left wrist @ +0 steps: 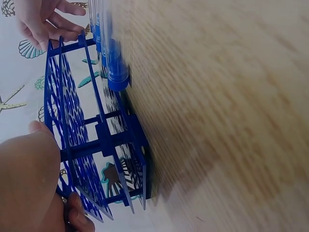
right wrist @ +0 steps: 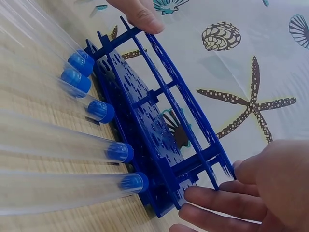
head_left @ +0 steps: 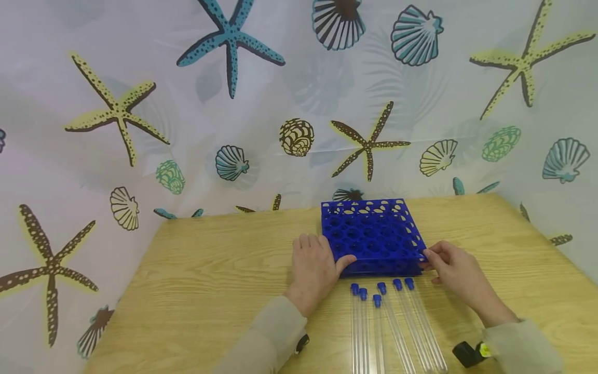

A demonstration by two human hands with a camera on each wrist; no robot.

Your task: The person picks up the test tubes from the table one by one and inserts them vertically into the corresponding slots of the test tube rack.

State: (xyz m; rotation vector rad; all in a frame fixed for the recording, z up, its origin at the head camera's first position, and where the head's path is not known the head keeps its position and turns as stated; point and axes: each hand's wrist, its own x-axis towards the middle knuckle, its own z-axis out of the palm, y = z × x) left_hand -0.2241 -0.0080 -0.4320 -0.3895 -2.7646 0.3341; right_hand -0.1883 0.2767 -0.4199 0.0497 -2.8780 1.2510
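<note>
A blue test tube rack [head_left: 379,257], with tiers of round holes, stands toward the back of the table. My left hand [head_left: 314,267] grips its near left corner, thumb over the top front edge. In the left wrist view, curled fingertips [left wrist: 77,215] show under the top tier. At the near right corner, my right hand [head_left: 455,270] pinches the rack's edge. The right wrist view shows that thumb on top and the other fingers [right wrist: 222,203] below and beside the frame. Several clear test tubes [head_left: 379,332] with blue caps lie in front, caps pointing at the rack.
The wooden table [head_left: 201,275] meets a white cloth [head_left: 261,114] printed with starfish and shells, hanging behind and at both sides. Black wrist-worn pieces [head_left: 467,354] show near the sleeves, the right one beside the tubes.
</note>
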